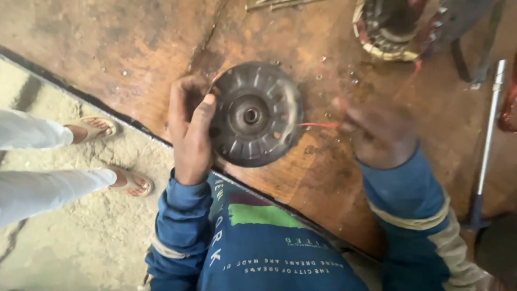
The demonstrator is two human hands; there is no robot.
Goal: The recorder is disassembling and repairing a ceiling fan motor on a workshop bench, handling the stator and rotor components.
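Note:
My left hand (pixel 188 132) grips the left rim of a round dark metal motor cover (pixel 254 114) with radial ribs and a centre hole, held tilted above the brown wooden table (pixel 134 48). A thin red wire (pixel 318 125) runs from the cover's right edge toward my right hand (pixel 377 132). That hand is blurred; its fingers look pinched at the wire's end. Both arms wear blue sleeves.
A wound motor stator with copper and red wires (pixel 388 32) lies at the table's far side. A long metal rod tool (pixel 487 134) lies at the right. Small screws are scattered near the cover. Another person's sandalled feet (pixel 102 129) stand on the sandy floor at left.

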